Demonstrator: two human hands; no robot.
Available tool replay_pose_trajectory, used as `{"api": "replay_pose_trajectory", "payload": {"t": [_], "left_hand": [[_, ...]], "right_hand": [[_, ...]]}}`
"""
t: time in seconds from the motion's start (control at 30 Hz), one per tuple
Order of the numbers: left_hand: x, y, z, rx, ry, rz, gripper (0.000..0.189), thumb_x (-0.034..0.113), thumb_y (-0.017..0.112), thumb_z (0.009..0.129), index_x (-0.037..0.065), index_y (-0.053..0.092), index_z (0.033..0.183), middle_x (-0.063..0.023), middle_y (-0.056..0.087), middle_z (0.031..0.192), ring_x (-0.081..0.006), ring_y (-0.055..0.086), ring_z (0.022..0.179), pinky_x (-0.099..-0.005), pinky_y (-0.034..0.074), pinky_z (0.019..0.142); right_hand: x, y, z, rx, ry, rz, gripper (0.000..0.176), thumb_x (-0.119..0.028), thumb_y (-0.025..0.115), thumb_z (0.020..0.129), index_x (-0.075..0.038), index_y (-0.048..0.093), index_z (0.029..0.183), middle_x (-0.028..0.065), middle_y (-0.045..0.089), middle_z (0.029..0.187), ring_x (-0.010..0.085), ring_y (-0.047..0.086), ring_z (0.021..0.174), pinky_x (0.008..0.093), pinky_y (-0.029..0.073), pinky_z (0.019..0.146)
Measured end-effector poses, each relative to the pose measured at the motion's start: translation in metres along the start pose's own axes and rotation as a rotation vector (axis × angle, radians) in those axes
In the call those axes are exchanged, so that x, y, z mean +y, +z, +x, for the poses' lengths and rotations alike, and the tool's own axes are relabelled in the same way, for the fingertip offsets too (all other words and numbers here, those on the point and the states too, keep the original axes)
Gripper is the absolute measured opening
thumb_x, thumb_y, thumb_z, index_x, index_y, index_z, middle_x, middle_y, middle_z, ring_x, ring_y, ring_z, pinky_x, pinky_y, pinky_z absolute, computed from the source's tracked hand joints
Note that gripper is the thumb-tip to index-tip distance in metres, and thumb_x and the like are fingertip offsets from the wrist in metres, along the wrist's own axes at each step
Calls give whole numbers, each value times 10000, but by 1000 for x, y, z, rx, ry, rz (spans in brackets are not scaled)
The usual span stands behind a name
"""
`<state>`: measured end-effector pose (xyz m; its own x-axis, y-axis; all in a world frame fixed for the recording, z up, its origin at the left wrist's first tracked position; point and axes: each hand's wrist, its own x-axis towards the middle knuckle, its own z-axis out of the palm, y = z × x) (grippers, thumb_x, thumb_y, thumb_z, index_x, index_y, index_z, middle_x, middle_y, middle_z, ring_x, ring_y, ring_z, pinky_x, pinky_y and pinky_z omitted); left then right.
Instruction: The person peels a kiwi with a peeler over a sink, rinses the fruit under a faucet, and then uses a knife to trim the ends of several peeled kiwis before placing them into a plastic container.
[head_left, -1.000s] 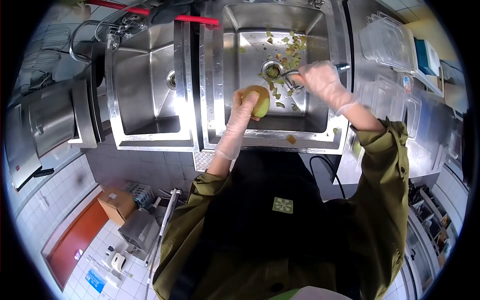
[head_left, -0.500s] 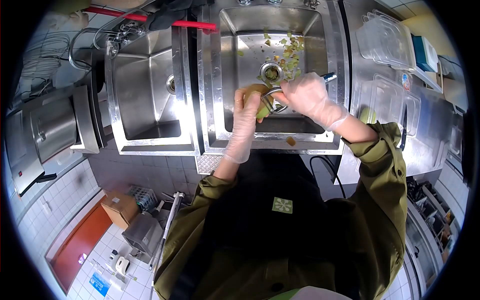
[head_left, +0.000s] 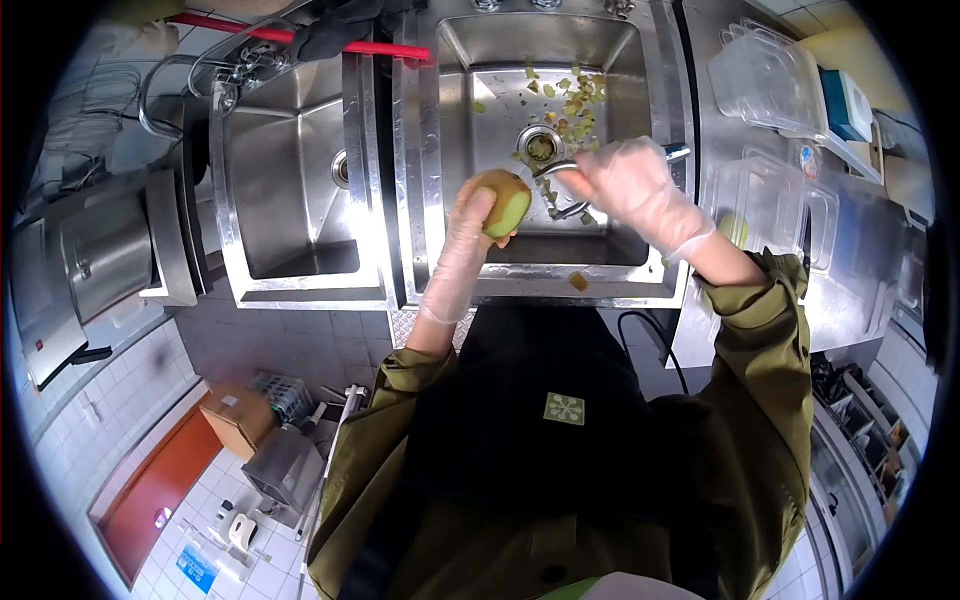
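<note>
My left hand (head_left: 470, 215), in a clear glove, grips a partly peeled fruit (head_left: 507, 203) over the front of the right sink. Brown skin covers its upper part, and bright green flesh shows below; it resembles a kiwi, though I cannot be sure of the kind. Gloved too, my right hand (head_left: 630, 185) is closed round a metal peeler (head_left: 557, 170). The peeler's curved head sits to the right of the fruit, apart from it, and its blue-tipped end sticks out past my hand. Green and brown peelings (head_left: 578, 105) lie in the sink (head_left: 480, 45) around the drain (head_left: 540, 147).
A second sink (head_left: 290, 150) adjoins on the left. Clear plastic containers (head_left: 760, 80) stand on the right counter, with a green item (head_left: 735, 230) and a knife (head_left: 806, 255) nearby. One peeling (head_left: 578, 281) rests on the sink's front rim. A red bar (head_left: 385, 49) spans the back.
The peeler has come away from the fruit as my right hand moved right. My left hand has drawn slightly left and down, turning the fruit so more green flesh shows.
</note>
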<state>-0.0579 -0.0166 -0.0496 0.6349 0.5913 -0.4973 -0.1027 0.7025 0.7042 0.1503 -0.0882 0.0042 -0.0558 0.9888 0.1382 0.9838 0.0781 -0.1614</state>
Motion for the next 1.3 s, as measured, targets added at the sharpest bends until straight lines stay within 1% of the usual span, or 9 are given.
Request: {"api": "replay_pose_trajectory", "payload": {"t": [0.23,0.37,0.47,0.53,0.57,0.67,0.9,1.1,1.3], "left_hand": [[2,16,-3,-46,66,24,583,428,664,753,56,471,1158,-58,582,896,-125,555,696,-221,419,516],[6,19,-10,-123,72,49,642,458,712,695,62,488,1147,-48,584,954,-146,553,904,-267,463,743],[26,26,-28,-344,91,241,758,518,752,615,75,483,1170,-45,584,1011,-176,539,1017,-316,419,905],[34,32,-27,-135,103,178,729,540,701,668,71,476,1180,-51,577,1053,-178,546,1004,-305,416,903],[34,24,-22,-148,59,90,693,543,666,701,70,481,1173,-56,576,1054,-183,550,1003,-306,428,878],[32,9,-4,-150,4,-90,603,538,567,793,68,489,1162,-71,573,1061,-196,560,998,-310,446,827],[18,27,-4,30,35,-53,560,495,479,870,89,404,1249,-55,477,1201,-187,490,1080,-363,429,869],[14,37,-1,29,49,-113,522,500,432,888,147,387,1270,-59,500,1121,-178,528,967,-340,478,755],[7,47,-2,90,133,40,663,538,524,824,126,295,1291,-89,515,1081,-168,580,766,-279,485,605]], "right_hand": [[-10,7,2,-4,41,27,371,-399,540,834,-109,556,603,45,483,439,226,529,413,341,424,408],[29,56,-16,-120,68,-270,360,-394,539,839,-137,556,588,28,446,419,210,504,391,327,404,398],[69,47,-20,290,-118,-227,394,-442,440,889,-145,592,679,29,502,454,196,539,431,311,424,435],[53,22,-10,-297,233,-193,376,-435,463,881,-122,602,725,67,577,519,209,587,473,328,447,442],[45,12,-6,-318,347,-153,358,-405,507,864,-100,602,703,107,600,559,247,605,497,354,460,436],[37,9,-12,-298,343,-215,481,-461,372,911,-150,664,688,54,587,525,203,602,485,341,463,441],[-17,-17,-8,-24,122,35,355,-388,549,832,-99,561,627,79,540,492,260,559,447,358,437,422],[-29,-18,-4,-45,111,23,364,-406,550,822,-99,558,627,64,522,472,249,553,435,345,439,423],[-30,-25,-4,-63,125,4,367,-405,554,819,-95,562,623,67,525,474,248,557,440,348,444,428]]}}
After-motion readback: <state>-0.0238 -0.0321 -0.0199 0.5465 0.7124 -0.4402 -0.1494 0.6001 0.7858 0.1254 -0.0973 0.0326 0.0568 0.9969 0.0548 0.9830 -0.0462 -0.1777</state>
